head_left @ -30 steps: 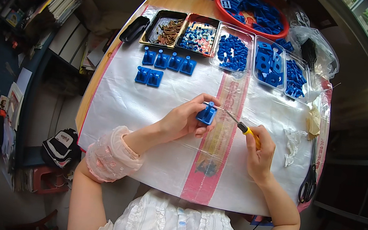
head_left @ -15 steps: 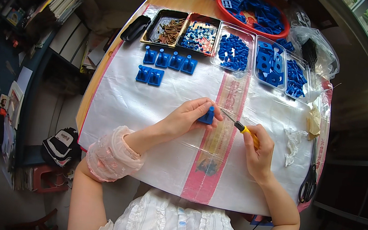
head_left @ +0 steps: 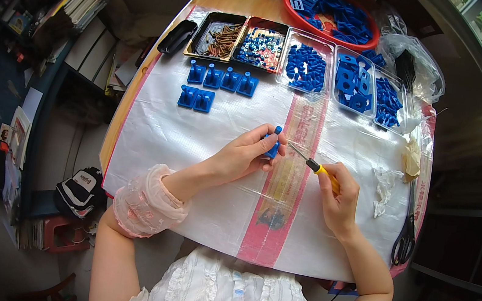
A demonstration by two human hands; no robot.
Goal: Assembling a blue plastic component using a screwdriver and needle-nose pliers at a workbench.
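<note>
Over the middle of the table, my left hand (head_left: 248, 151) is closed around a small blue plastic assembly (head_left: 272, 149). A peg with a round top sticks up from that piece, and my fingers cover part of it. My right hand (head_left: 338, 198) grips a screwdriver (head_left: 313, 165) by its yellow and black handle. The metal shaft points up and left toward the blue piece, its tip close to my left fingertips; I cannot tell whether they touch. Farther off to the left, several similar blue assemblies (head_left: 222, 79) stand in two rows.
Along the back stand a black tray of brass-coloured screws (head_left: 224, 40), a tray of small nuts and blue bits (head_left: 260, 47), and clear trays of blue parts (head_left: 306, 67). Behind is a red basin (head_left: 374, 45). Black-handled scissors (head_left: 404, 241) and crumpled white scraps (head_left: 382, 192) lie right.
My left hand has turned the blue assembly, so its peg now stands higher above my fingers. The right hand and screwdriver stay almost still.
</note>
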